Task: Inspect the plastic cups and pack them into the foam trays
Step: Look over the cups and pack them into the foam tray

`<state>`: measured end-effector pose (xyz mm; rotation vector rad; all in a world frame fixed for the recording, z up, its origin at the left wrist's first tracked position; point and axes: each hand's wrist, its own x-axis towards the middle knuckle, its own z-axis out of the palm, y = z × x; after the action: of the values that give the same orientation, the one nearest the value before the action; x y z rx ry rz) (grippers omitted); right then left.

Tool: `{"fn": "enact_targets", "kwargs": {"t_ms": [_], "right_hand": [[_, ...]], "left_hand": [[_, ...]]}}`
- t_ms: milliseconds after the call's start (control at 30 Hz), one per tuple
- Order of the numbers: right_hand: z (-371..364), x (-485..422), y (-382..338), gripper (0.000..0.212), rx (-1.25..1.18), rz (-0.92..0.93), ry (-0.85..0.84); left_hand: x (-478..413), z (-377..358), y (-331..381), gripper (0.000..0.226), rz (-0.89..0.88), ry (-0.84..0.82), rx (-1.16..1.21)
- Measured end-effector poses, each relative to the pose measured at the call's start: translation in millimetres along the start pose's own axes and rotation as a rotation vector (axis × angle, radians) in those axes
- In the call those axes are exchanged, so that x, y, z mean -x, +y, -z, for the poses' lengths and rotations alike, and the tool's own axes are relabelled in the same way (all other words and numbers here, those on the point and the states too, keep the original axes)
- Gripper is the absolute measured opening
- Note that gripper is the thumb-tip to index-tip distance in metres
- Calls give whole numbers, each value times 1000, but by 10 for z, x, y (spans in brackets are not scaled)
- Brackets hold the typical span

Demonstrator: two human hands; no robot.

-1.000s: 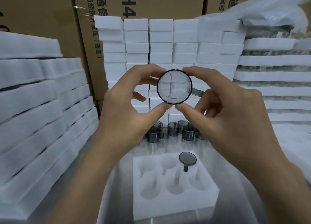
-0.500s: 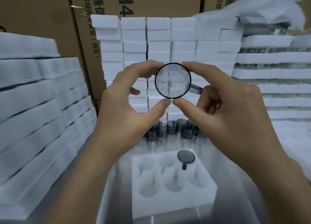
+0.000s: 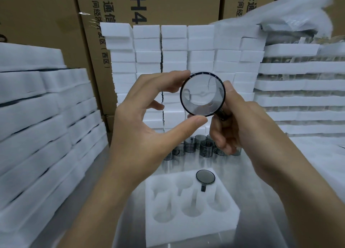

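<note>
Both bare forearms come up from the bottom edge, hands raised at mid-frame. Left hand (image 3: 138, 128) palm turned right, index finger arched over the top of a clear round dark-rimmed plastic cup (image 3: 202, 94), thumb tip against the rim's underside, other fingers loosely bent behind. Right hand (image 3: 240, 124) grips the same cup from the right: thumb upright along the rim's edge, remaining fingers curled in below and behind it.

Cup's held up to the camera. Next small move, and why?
Probably lower the held cup toward the foam tray, beside the packed cup. That one fills the back right pocket, the other five look empty, and the left hand and right hand grip the held cup.
</note>
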<state>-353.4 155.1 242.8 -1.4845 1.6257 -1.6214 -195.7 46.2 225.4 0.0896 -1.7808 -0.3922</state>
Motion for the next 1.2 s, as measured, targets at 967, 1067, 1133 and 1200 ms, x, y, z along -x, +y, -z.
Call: {"fn": "enact_targets", "kwargs": {"t_ms": [967,1067,1133,1200], "right_hand": [[73,-10,115,18,130,303,29],[95,-3,123,26,268,354,69],[112,-7,139,36,341,388,91],[128,-22,166,47,411,414,103]], "left_hand": [[8,46,-205,74,145,-44,18],[24,32,-231,79,148,-59,-28],[28,28,-236,76,179,-47,-11],[29,27,-241,74,218,-39,20]]}}
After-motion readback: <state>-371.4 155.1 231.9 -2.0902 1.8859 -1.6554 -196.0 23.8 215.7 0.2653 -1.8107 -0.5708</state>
